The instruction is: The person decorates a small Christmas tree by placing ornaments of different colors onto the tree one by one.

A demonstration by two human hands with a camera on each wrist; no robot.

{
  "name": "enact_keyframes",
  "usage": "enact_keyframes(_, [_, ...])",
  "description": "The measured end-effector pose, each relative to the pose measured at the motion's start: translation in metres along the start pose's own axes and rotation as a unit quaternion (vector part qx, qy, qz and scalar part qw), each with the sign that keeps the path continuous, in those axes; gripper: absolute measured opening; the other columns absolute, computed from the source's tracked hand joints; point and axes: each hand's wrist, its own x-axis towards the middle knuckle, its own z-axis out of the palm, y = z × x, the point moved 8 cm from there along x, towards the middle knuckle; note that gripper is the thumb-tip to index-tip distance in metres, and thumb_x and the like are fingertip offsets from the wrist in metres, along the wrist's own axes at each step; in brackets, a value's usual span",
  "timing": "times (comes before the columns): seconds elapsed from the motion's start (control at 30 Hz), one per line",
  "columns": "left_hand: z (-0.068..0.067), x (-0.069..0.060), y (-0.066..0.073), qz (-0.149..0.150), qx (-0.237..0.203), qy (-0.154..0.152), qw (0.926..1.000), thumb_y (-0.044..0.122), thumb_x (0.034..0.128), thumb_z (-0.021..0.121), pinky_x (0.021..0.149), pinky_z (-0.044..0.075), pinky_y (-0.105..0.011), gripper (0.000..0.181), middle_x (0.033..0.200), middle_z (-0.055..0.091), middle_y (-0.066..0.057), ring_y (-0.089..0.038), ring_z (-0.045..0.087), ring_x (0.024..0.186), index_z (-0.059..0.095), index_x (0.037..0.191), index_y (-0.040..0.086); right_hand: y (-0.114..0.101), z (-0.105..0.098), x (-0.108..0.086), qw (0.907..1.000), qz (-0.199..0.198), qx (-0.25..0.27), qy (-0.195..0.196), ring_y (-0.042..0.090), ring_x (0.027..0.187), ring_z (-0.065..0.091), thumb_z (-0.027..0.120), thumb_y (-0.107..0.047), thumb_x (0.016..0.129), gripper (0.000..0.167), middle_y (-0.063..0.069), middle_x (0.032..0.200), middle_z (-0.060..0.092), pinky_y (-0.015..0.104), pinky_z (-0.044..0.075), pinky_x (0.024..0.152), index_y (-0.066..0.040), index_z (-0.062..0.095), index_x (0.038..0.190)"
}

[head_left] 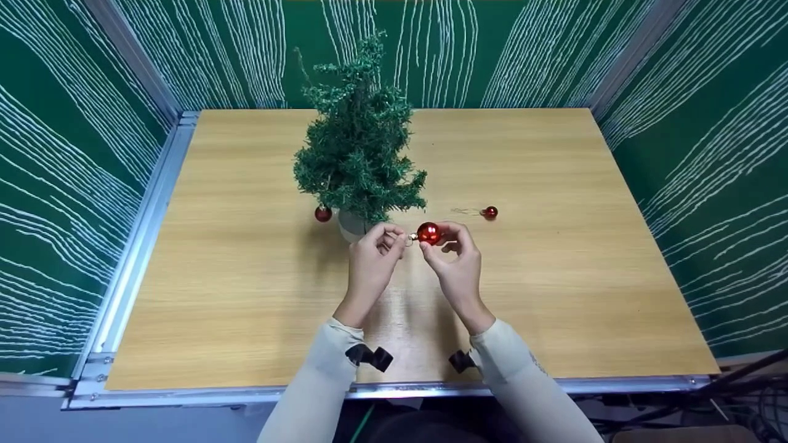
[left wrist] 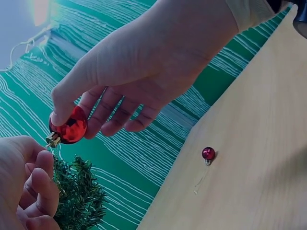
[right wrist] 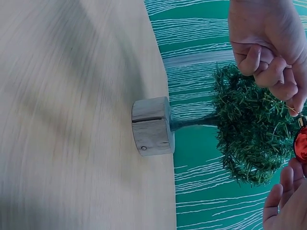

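Note:
A shiny red bauble [head_left: 429, 233] with a gold cap is held over the table between both hands. My right hand [head_left: 459, 264] grips the ball between thumb and fingers. My left hand [head_left: 373, 261] pinches the thin gold hanging string [right wrist: 287, 106] just beyond the cap. Right behind the hands rises a small green artificial Christmas tree [head_left: 360, 144] on a round wooden base [right wrist: 152, 127]. From its lower left branch hangs a dark red bauble [head_left: 323, 213]. Another small red bauble [head_left: 489, 213] lies on the table to the right, its string stretched out leftward.
The wooden table [head_left: 572, 277] has a metal frame rail [head_left: 132, 264] along its left side. Green panels with white wavy lines [head_left: 726, 184] enclose its back and sides. Dark cables [head_left: 763, 394] hang past the front right corner.

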Motion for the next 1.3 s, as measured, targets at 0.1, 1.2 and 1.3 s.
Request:
enact_keyframes(0.1, [-0.001,0.001,0.0,0.002,-0.003,0.001,1.0,0.015,0.091,0.07,0.056,0.048,-0.021,0.007,0.069,0.067,0.001,-0.005,0.058,0.058,0.069,0.093,0.008,0.001,0.0,-0.001,1.0,-0.001,-0.003,-0.001,0.014,0.086,0.057,0.076,0.002,0.079,0.035,0.018,0.1,0.066,0.038,0.047,0.076,0.007,0.062,0.11])
enact_keyframes(1.2, [-0.012,0.007,0.009,0.01,-0.024,0.017,0.9995,0.012,0.0897,0.069,0.055,0.046,-0.021,0.005,0.068,0.065,0.001,-0.008,0.056,0.056,0.068,0.092,0.008,0.017,0.005,-0.008,0.999,0.034,0.005,-0.029,0.018,0.088,0.057,0.075,0.002,0.08,0.035,0.015,0.098,0.065,0.042,0.049,0.075,0.009,0.059,0.11])
enact_keyframes(1.3, [-0.012,0.007,0.012,0.011,-0.027,0.014,0.9995,0.012,0.0894,0.069,0.054,0.046,-0.021,0.005,0.067,0.065,0.001,-0.008,0.055,0.056,0.068,0.092,0.008,0.019,0.007,-0.01,0.9984,0.044,0.008,-0.035,0.02,0.088,0.057,0.075,0.002,0.081,0.034,0.014,0.098,0.064,0.043,0.049,0.077,0.009,0.059,0.11])
